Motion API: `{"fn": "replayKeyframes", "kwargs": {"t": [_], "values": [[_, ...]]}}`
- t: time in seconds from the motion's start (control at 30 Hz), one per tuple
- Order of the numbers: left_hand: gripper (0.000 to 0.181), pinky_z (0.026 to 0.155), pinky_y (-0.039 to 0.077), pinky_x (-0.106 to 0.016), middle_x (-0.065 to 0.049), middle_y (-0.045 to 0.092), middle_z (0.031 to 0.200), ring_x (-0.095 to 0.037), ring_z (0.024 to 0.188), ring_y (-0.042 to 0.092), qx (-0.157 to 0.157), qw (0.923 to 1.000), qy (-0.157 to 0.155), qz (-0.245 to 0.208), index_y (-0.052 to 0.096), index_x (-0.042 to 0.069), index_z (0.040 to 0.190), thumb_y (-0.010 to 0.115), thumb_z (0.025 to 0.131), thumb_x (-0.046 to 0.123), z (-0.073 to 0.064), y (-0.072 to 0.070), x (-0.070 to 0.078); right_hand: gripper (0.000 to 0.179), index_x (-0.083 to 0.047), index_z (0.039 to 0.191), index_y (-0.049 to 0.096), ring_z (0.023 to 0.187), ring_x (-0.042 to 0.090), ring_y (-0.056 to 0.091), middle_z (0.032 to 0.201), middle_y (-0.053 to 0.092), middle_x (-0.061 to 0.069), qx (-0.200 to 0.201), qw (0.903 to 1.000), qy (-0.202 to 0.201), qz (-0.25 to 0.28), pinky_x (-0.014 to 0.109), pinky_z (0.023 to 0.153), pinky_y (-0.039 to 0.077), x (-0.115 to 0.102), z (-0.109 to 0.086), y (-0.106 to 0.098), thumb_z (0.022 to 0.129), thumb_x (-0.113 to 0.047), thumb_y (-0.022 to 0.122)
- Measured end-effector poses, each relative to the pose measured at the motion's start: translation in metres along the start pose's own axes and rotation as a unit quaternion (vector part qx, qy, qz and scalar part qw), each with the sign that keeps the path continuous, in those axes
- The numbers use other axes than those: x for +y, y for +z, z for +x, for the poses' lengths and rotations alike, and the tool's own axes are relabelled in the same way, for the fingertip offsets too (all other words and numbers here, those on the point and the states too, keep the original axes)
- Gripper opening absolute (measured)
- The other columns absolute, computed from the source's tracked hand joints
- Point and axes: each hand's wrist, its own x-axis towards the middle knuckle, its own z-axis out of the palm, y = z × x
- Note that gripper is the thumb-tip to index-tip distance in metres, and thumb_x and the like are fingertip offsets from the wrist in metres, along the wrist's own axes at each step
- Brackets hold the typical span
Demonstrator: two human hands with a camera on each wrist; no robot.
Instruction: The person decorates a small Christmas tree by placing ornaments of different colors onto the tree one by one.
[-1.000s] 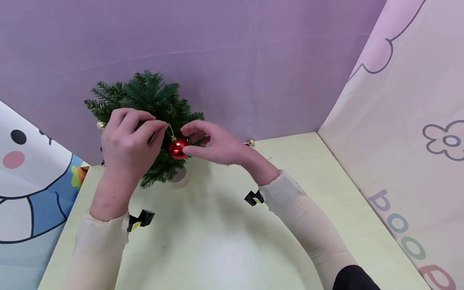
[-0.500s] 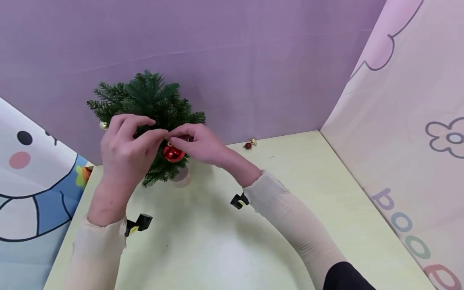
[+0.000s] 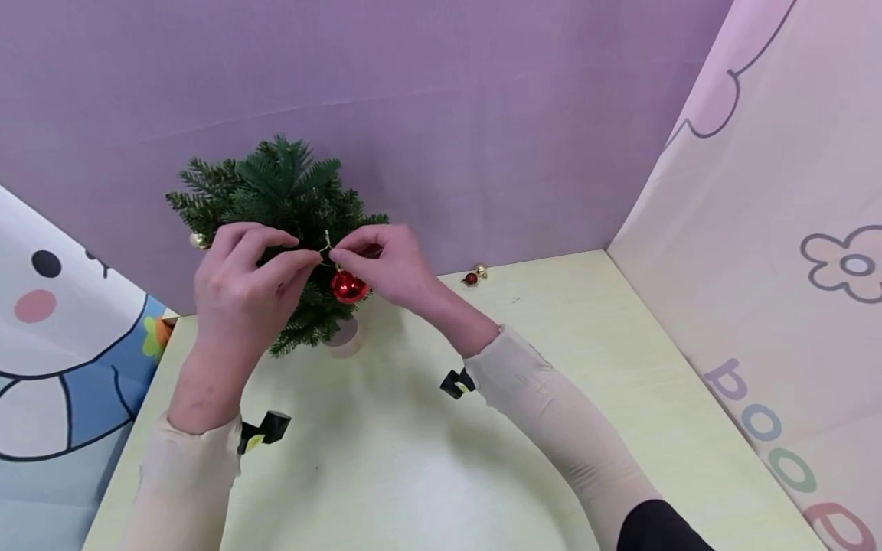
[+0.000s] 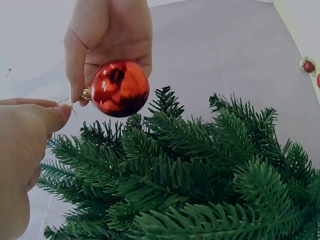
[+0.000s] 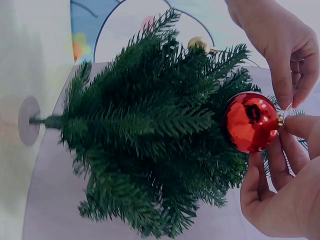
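A shiny red Christmas ball [image 3: 350, 286] with a gold cap hangs by a thin gold string [image 3: 327, 243] in front of a small green Christmas tree [image 3: 282, 180]. My left hand [image 3: 241, 279] pinches the string between thumb and forefinger, its other fingers bent above. Close by on the right, my right hand [image 3: 389, 264] pinches the string too, near the ball's cap. In the right wrist view the ball [image 5: 251, 122] sits by the right hand's fingertips, and the left hand [image 5: 282, 45] holds the string above. The left wrist view shows the ball [image 4: 120, 89] over the branches.
A gold ball [image 3: 199, 240] hangs at the tree's left side. Small red and gold ornaments [image 3: 472, 278] lie at the table's back edge, by the purple backdrop [image 3: 517, 153]. The tree's round base [image 3: 342, 339] stands on the pale table [image 3: 413, 474]. Printed cloths flank both sides.
My right hand has moved from beside the ball to the string and pinches it. The fingertips of both hands, together half a second ago, are slightly apart, and the ball has shifted right.
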Motion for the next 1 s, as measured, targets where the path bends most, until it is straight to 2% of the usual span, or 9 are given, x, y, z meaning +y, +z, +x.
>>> {"fn": "replayKeyframes", "kwargs": {"t": [0.27,0.4,0.57,0.8,1.0], "values": [[0.008,0.074,0.044,-0.044,-0.012,0.063,0.087,-0.033,0.086,0.053,-0.006,0.9988,0.014,0.046,0.072,0.008,0.08,0.065,0.077,0.006,0.005,0.005,-0.002,0.014,-0.009,0.09,0.068,0.069,0.007,0.056,0.079,0.062,-0.006,0.038,0.9958,-0.062,-0.056,0.023,0.059,0.046,-0.008,0.008,-0.005,0.083,-0.019,0.06],[0.01,0.077,0.045,-0.043,-0.012,0.064,0.091,-0.032,0.091,0.055,-0.007,0.9977,0.006,0.066,0.072,0.008,0.083,0.063,0.078,0.008,0.009,0.01,-0.004,0.014,-0.014,0.09,0.068,0.069,0.003,0.055,0.079,0.062,-0.01,0.06,0.9915,-0.057,-0.1,0.02,0.06,0.045,-0.014,0.016,-0.007,0.084,-0.023,0.06],[0.013,0.068,0.048,-0.043,-0.009,0.065,0.09,-0.028,0.086,0.057,-0.022,0.9959,-0.038,0.078,0.072,0.009,0.086,0.06,0.083,0.014,0.009,0.015,-0.006,0.018,-0.02,0.093,0.068,0.068,0.001,0.054,0.08,0.061,-0.014,0.058,0.9882,-0.024,-0.14,0.018,0.06,0.044,-0.014,0.025,-0.007,0.085,-0.031,0.057],[0.017,0.046,0.044,-0.042,-0.006,0.066,0.086,-0.024,0.064,0.061,-0.03,0.9917,-0.107,0.064,0.072,0.011,0.089,0.058,0.084,0.02,0.011,0.02,-0.005,0.017,-0.019,0.093,0.068,0.065,0.002,0.054,0.078,0.061,-0.014,0.064,0.985,-0.008,-0.16,0.018,0.06,0.042,-0.015,0.031,-0.007,0.086,-0.029,0.055],[0.019,0.043,0.042,-0.043,-0.006,0.065,0.086,-0.025,0.06,0.059,-0.04,0.9861,-0.137,0.085,0.071,0.013,0.09,0.055,0.086,0.022,0.015,0.024,-0.004,0.017,-0.021,0.093,0.068,0.067,0.001,0.054,0.078,0.061,-0.013,0.056,0.9838,0.022,-0.169,0.018,0.061,0.042,-0.018,0.034,-0.008,0.087,-0.03,0.054]]}}
